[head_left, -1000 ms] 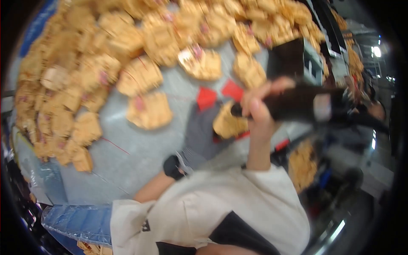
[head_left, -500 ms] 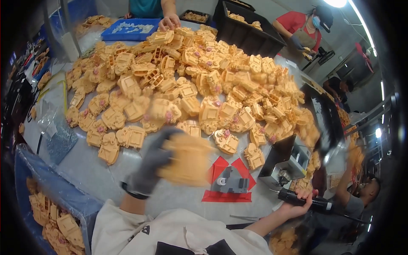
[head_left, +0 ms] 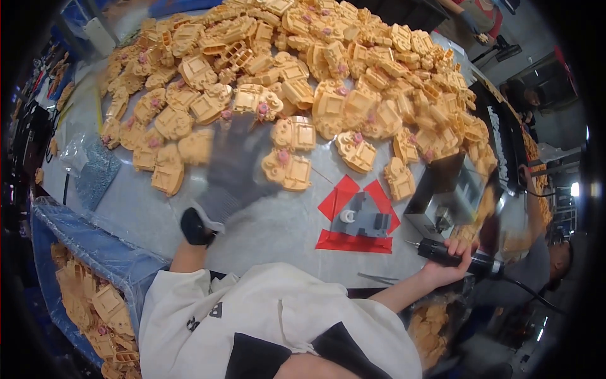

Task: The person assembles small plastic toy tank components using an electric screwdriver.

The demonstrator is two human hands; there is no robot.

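My left hand (head_left: pixel 237 174), in a dark grey glove, reaches over the table at the near edge of the pile. Motion blurs it, but its fingers look stretched out and its thumb spread, with no part visible in its grasp. Beside the thumb lies a yellow-orange plastic housing (head_left: pixel 287 172); a blurred one (head_left: pixel 196 147) is on the hand's other side. My bare right hand (head_left: pixel 449 260) is closed round a black electric screwdriver (head_left: pixel 435 251), its bit pointing left. Left of that bit, a grey fixture (head_left: pixel 366 218) with a white ring sits among red tape strips (head_left: pixel 353 242).
A large heap of similar housings (head_left: pixel 328 57) covers the far table. Near the screwdriver stands a metal box-like device (head_left: pixel 445 196); tweezers (head_left: pixel 377 278) lie below the fixture. A blue lined bin (head_left: pixel 95 234) holds more housings at left. Another person (head_left: pixel 536 265) works at right.
The yellow-orange housing is out of my left hand, which has moved left and away from me toward the pile. The view has tilted downward. My right hand still grips the screwdriver.
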